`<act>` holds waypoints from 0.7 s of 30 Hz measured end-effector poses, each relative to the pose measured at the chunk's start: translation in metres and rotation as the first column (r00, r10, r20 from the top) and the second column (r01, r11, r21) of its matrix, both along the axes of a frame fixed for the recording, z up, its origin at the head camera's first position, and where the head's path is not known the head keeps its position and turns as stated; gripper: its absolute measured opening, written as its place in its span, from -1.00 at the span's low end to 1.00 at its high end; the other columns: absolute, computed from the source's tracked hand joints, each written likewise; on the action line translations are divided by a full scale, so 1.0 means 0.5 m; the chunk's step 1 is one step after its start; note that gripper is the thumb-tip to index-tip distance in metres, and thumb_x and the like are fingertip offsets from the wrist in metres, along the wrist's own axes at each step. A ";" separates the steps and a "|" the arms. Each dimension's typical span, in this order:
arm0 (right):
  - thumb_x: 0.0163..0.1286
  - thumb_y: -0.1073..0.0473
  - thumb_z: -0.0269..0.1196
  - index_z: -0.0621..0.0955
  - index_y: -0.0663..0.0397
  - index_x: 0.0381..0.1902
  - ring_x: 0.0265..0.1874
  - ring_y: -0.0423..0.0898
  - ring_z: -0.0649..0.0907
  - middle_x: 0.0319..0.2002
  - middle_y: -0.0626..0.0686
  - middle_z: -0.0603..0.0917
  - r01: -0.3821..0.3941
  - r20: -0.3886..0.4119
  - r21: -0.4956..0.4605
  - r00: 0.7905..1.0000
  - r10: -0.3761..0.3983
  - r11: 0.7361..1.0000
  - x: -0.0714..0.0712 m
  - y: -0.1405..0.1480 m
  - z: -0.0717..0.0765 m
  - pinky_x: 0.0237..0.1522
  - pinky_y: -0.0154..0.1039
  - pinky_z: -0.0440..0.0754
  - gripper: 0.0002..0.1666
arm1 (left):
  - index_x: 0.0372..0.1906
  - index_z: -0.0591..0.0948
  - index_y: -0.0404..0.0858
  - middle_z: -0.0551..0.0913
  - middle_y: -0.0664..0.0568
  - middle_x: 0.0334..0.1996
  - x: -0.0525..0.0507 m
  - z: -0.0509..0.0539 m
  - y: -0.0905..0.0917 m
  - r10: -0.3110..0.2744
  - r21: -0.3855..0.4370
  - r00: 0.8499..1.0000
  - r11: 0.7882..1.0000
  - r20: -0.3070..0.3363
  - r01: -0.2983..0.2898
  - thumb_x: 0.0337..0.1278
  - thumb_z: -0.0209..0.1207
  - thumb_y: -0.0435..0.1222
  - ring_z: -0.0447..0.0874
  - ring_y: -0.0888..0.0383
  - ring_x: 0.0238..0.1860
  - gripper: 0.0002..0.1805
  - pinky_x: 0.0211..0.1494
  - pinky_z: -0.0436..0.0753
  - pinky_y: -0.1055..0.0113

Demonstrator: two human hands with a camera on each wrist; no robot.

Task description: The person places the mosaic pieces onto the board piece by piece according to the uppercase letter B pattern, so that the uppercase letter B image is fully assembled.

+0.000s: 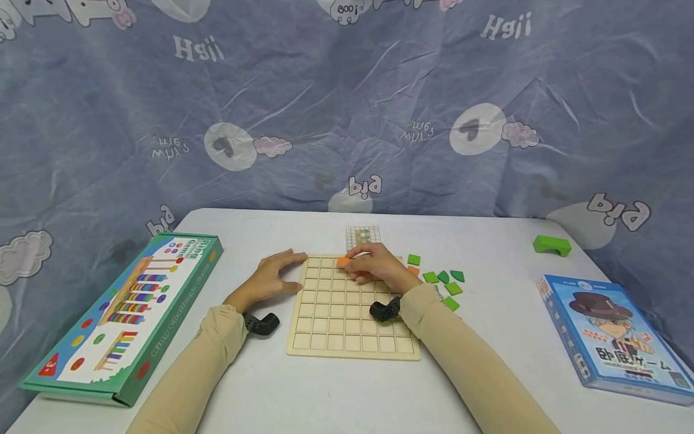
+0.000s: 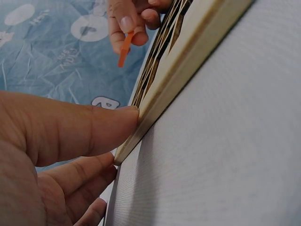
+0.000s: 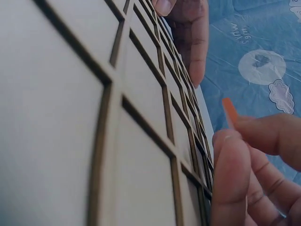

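A square wooden grid board [image 1: 329, 325] lies on the white table. My right hand [image 1: 375, 265] pinches an orange square tile [image 1: 343, 262] between thumb and fingertips over the board's far row. In the right wrist view the same tile [image 3: 229, 112] is held clear of the grid. My left hand [image 1: 269, 280] rests at the board's left side, thumb and fingers spread. The left wrist view shows its thumb [image 2: 108, 129] touching the board's edge, with the other fingertips near the corner. A small printed pattern card [image 1: 355, 235] lies beyond the board, partly behind the right hand.
Green tiles [image 1: 453, 289] and an orange tile [image 1: 414, 270] lie scattered right of the board, some hidden by the right arm. A green ring game box [image 1: 162, 301] stands left. On the right are a blue game box [image 1: 612, 337] and a green arch block [image 1: 552, 246].
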State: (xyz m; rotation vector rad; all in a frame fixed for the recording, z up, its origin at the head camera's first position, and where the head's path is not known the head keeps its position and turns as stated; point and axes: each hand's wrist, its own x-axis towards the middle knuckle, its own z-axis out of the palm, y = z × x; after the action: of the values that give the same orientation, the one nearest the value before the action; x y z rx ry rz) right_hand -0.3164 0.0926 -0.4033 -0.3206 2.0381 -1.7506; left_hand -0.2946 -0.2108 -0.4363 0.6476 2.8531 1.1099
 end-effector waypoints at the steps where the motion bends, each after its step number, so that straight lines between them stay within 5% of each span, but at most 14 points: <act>1: 0.51 0.37 0.34 0.58 0.37 0.29 -0.45 -0.17 0.73 -0.34 0.08 0.77 -0.005 -0.004 0.012 1.000 0.005 1.000 -0.002 -0.001 0.000 -0.37 -0.37 0.77 -0.55 | 0.53 0.51 -0.35 0.45 -0.24 0.56 0.000 0.000 0.000 0.001 0.003 1.000 1.000 0.002 -0.001 0.10 0.44 -0.22 0.15 -0.30 0.68 -0.16 0.69 -0.07 -0.33; 13: 0.41 0.36 0.45 0.72 0.35 0.09 -0.64 -0.22 0.58 -0.51 0.01 0.61 -0.032 -0.148 0.211 0.987 0.065 0.977 0.009 -0.012 0.007 -0.47 -0.38 0.64 -0.68 | 0.53 0.52 -0.35 0.45 -0.24 0.56 0.002 0.001 0.002 0.006 0.008 1.000 1.000 0.008 -0.006 0.09 0.43 -0.23 0.15 -0.28 0.68 -0.16 0.70 -0.08 -0.31; 21: 0.37 0.40 0.48 0.75 0.37 0.04 -0.69 -0.25 0.57 -0.60 -0.04 0.55 -0.021 -0.186 0.248 0.980 0.069 0.969 0.013 -0.020 0.012 -0.49 -0.41 0.66 -0.69 | 0.53 0.52 -0.34 0.45 -0.24 0.56 0.000 0.002 0.004 0.007 -0.010 1.000 1.000 0.003 -0.007 0.09 0.43 -0.22 0.16 -0.28 0.67 -0.16 0.70 -0.07 -0.32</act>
State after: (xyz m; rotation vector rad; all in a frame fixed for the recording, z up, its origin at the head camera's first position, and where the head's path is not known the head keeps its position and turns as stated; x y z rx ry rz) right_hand -0.3100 0.0824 -0.3975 -0.4705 2.3361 -1.4678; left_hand -0.2947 -0.2086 -0.4356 0.6350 2.8587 1.0965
